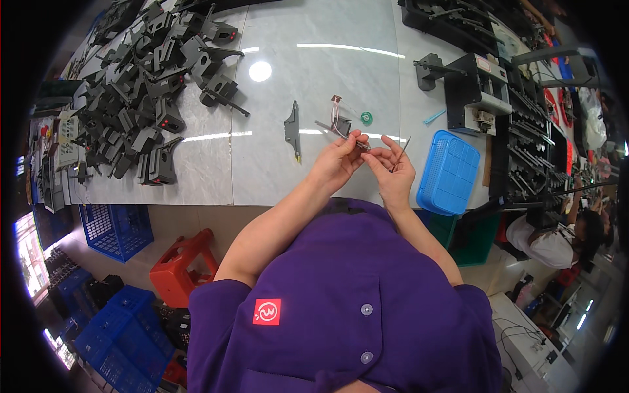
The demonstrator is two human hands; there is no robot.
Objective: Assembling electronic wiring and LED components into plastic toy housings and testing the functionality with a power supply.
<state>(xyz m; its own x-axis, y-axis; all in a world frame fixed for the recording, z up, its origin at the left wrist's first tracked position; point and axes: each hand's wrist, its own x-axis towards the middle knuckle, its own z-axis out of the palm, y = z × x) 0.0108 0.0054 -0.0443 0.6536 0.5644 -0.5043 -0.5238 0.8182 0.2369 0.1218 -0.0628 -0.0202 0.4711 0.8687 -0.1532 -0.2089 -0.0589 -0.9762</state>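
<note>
Small part (364, 147): one, dark, partly hidden by fingertips. Location: above the table, right of centre in the frame. Lies between the two hands, at the fingertips of both; neither hand is clearly nearer. Long axis: too small and covered to tell.

Left hand (333, 165): comes in from the lower left, fingers pointing to the upper right, thumb and finger drawn narrow on the small part's left side.

Right hand (397, 183): comes in from the lower right, fingers pointing to the upper left, tips close against the part's right side. Also holds a slim rod (404, 147) among its fingers, long axis slanting to the upper right, free end away from the part.

Grey housing (342, 124): on the table, just above the left fingertips; pale wires (335, 114) beside it, rising to a small brown board (336, 98).

Green disc (366, 118): right of the housing, apart from it.

Flat grey piece (293, 131): left of the housing, long axis nearly upright in the frame, yellow tip at bottom.

Blue basket (449, 171): right of the right hand, apart.

Pile of dark grey housings (141, 98): upper left, on the table (268, 177).
</note>
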